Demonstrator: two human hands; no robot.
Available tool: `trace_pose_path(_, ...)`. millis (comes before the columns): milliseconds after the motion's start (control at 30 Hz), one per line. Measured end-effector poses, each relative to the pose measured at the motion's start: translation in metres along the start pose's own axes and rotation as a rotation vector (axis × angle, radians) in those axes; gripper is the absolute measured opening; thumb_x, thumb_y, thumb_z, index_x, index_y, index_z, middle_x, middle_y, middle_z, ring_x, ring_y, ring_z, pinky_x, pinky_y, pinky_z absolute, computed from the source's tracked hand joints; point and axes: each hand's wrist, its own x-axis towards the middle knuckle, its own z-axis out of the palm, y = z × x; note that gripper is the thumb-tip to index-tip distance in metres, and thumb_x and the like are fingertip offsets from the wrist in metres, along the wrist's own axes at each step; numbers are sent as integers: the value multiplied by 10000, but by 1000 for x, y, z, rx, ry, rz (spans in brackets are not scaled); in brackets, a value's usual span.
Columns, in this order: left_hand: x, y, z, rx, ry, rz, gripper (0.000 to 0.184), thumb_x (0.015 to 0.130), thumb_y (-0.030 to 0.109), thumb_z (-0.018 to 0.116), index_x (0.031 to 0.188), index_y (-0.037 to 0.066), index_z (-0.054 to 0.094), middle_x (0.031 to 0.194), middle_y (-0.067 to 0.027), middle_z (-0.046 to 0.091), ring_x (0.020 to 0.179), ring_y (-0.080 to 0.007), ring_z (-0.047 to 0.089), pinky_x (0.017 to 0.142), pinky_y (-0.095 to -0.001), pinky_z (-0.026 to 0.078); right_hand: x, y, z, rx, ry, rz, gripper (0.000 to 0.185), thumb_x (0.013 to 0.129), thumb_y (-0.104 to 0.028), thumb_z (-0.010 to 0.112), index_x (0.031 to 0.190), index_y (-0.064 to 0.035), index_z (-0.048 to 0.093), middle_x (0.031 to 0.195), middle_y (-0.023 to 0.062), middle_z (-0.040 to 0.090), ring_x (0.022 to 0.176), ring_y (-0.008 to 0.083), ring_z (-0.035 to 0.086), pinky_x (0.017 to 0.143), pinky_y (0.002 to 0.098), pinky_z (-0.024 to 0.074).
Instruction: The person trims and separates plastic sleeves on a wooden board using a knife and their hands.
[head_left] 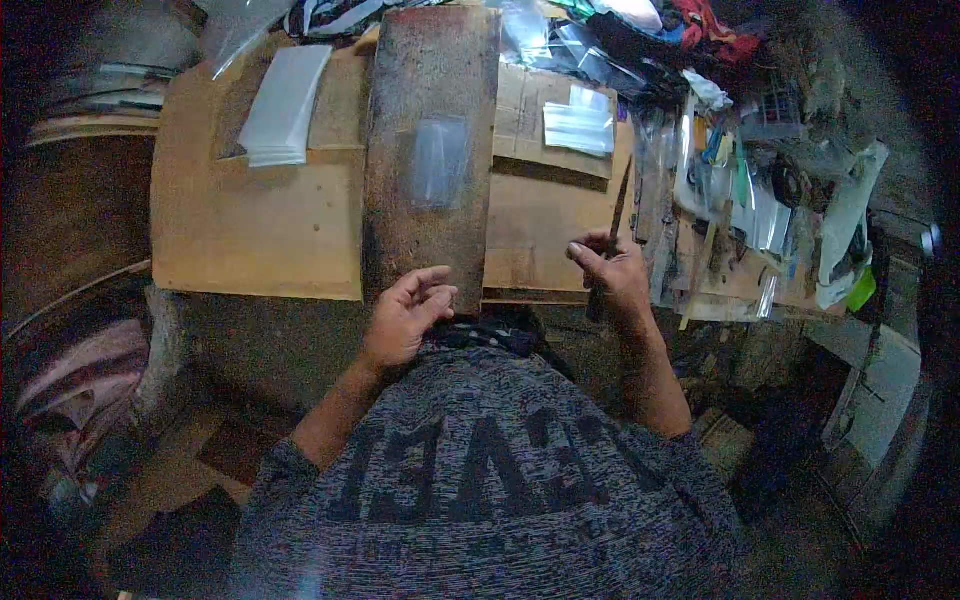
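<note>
My left hand (405, 320) hovers over the near end of a worn wooden board (430, 60), its fingers loosely bent and apart, with nothing visible in them. In my right hand (622, 285) is a long, thin, dark knife-like blade (623, 192) pointing up and away; its lower end shows dark below the fingers. On the board lies a small stack of clear plastic sheets (440, 160), out beyond both hands. A longer stack of whitish plastic strips (285, 110) rests to the left of the board. Another short stack of plastic pieces (580, 128) sits to the right.
Cardboard (250, 230) covers the table under the board. Clear plastic offcuts and tools clutter the right side, near a green strip (742, 175). A red cloth (715, 30) and crumpled plastic lie at the back. A pinkish sheet-like bundle (85, 385) is at lower left.
</note>
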Motion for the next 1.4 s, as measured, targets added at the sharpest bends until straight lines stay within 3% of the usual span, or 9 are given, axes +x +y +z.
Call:
trace_pose_path(533, 7, 1, 10, 26, -51, 19, 364, 912, 110, 569, 1241, -20, 482, 1061, -91, 614, 964, -132, 585, 842, -275, 498, 16, 27, -20, 232, 55, 188, 222, 870, -204, 625, 1001, -39, 554, 839, 69, 649, 477, 66, 487, 433, 210, 381)
trace_pose_path(600, 9, -2, 11, 79, -88, 65, 403, 929, 240, 555, 1276, 50, 475, 1121, -75, 627, 897, -135, 625, 723, -255, 473, 9, 25, -21, 314, 35, 194, 222, 871, -211, 625, 996, -44, 548, 831, 65, 639, 477, 71, 491, 434, 207, 381)
trace_pose_path(733, 12, 3, 20, 64, -141, 40, 415, 942, 250, 529, 1292, 39, 456, 1156, -81, 610, 961, -151, 611, 753, -260, 472, -13, 11, -17, 462, -57, 164, 207, 855, -193, 645, 968, -53, 544, 774, 47, 602, 494, 89, 507, 430, 207, 387)
trace_pose_path(867, 21, -3, 34, -102, -221, -2, 432, 947, 252, 523, 1290, 3, 441, 1160, -86, 584, 1000, -158, 585, 837, -274, 466, -44, -25, 4, 609, -138, 194, 177, 842, -161, 651, 942, -56, 549, 739, 26, 574, 535, 92, 523, 420, 209, 378)
trace_pose_path(933, 19, 2, 39, -171, -253, 4, 448, 952, 274, 510, 1302, 7, 428, 1171, -85, 580, 1003, -162, 586, 837, -271, 458, -51, -34, 8, 531, -359, 191, 151, 836, -133, 642, 928, -51, 556, 728, 15, 562, 584, 88, 534, 428, 208, 374)
trace_pose_path(1000, 13, 13, 40, -561, -459, -119, 473, 942, 239, 532, 1332, 14, 391, 1146, -91, 590, 988, -161, 589, 840, -260, 451, -53, -35, 13, 539, -410, 137, 150, 830, -126, 639, 928, -47, 558, 731, 15, 568, 584, 84, 531, 437, 204, 373)
trace_pose_path(1100, 6, 20, 36, -481, -502, -34, 404, 912, 193, 576, 1243, -15, 474, 1087, -106, 634, 986, -178, 609, 798, -307, 499, -53, -38, 22, 523, -376, 141, 147, 826, -119, 641, 928, -47, 563, 736, 15, 573, 574, 75, 522, 451, 201, 384)
trace_pose_path(1300, -11, 38, 18, -211, -112, 19, 162, 869, 72, 619, 996, -27, 603, 849, -64, 661, 725, -101, 606, 674, -233, 494, -48, -38, 31, 419, -256, 113, 148, 837, -138, 653, 930, -42, 589, 774, 29, 622, 597, 69, 525, 521, 199, 410)
trace_pose_path(1400, -14, 42, 10, -100, -32, 91, 179, 862, 52, 619, 1019, -30, 596, 825, -57, 654, 715, -102, 602, 671, -237, 494, -46, -24, 37, 358, -254, 62, 151, 836, -125, 659, 937, -34, 594, 795, 36, 643, 601, 67, 540, 524, 198, 418)
